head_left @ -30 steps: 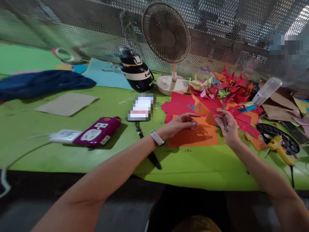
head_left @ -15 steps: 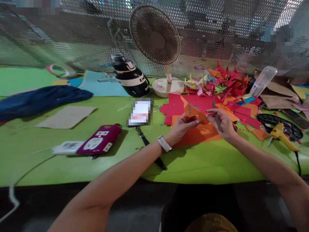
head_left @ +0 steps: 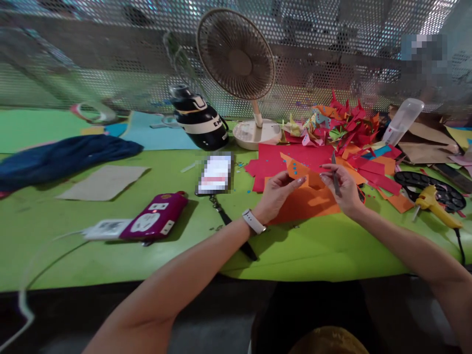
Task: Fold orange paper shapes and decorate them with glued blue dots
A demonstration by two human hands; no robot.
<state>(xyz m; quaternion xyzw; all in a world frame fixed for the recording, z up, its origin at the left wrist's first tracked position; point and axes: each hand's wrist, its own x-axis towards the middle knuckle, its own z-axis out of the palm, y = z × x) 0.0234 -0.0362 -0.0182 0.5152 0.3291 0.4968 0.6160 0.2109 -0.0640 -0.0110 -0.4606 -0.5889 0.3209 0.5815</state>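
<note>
Apparently detailing dotted orange paper [head_left: 294, 165].
Left hand [head_left: 275, 195] pinches it; right hand [head_left: 346, 191] grips tweezers [head_left: 336, 181]; next likely needs steadiness.

Left hand [head_left: 273, 197]: fingers [head_left: 295, 184] pinched | right hand [head_left: 345, 191]: fingers curled | forearms [head_left: 199, 268] angled inward | hands near, apart

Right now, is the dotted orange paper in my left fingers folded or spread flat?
Folded, it seems: the paper rises to a sharp tip with angled faces, unlike the flat sheet lying beneath.
</note>
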